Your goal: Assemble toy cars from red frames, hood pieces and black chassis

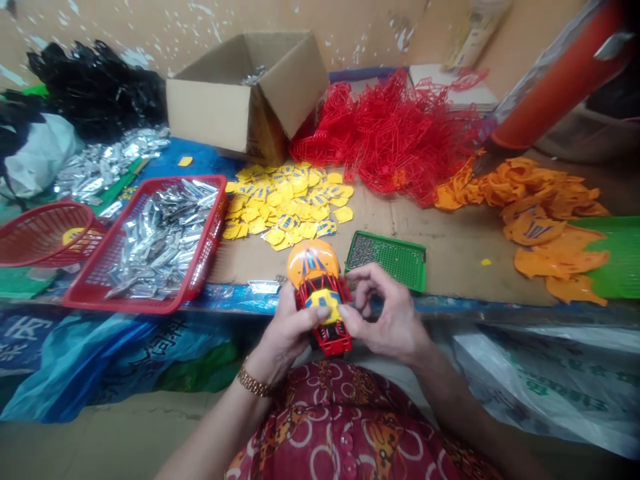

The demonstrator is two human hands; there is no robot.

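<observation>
A toy car (pixel 320 293) with an orange roof, red frame and yellow front piece is held between both hands just in front of the table's near edge. My left hand (pixel 287 330) wraps the car's left side, thumb pressed on the yellow piece. My right hand (pixel 383 310) grips the right side, its thumb also on the yellow piece and fingers curled above. A gold bracelet sits on my left wrist.
A red basket (pixel 200 267) of silver parts stands at left, beside a round red basket (pixel 45 233). Yellow pieces (pixel 287 207), a red frame pile (pixel 390 133), orange shells (pixel 550 220), a green tray (pixel 387 257) and an open cardboard box (pixel 240 100) cover the table.
</observation>
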